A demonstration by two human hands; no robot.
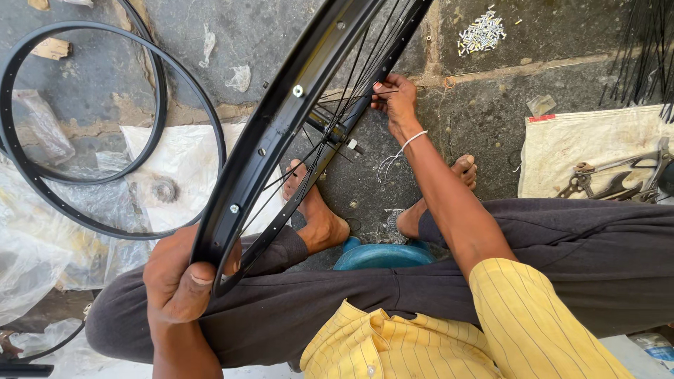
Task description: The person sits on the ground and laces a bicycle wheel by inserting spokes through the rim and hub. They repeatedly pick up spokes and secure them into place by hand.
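Head view, looking down at a seated person with crossed legs on a stone floor.

Left hand [184,281]: fingers wrapped tight around the near edge of a black bicycle rim [281,119], thumb pressed across the top of it. The rim stands on edge, tilted, running from the left knee up and away toward the top of the view. Its near end rests at the person's lap.

Right hand [394,98]: reaches out to the far side of the same rim, fingers pinched together on a thin spoke [351,96] where it meets the rim. A white band sits on that wrist. Many spokes fan from a hub [335,132] in the middle of the wheel.

Bare feet lie under the wheel; a blue stool [382,256] shows between the legs.

Surroundings: two bare black rims [112,35] lie flat on the floor to the left, overlapping, partly over clear plastic sheeting [42,238]. A small gear [163,189] lies on white plastic inside the larger one. A heap of small silver spoke nipples [481,31] lies on the floor at top, well apart from the hands. To the right, a white sack [583,140] carries pliers [597,184] and other metal tools. A bundle of loose spokes [646,49] shows at the upper right corner.
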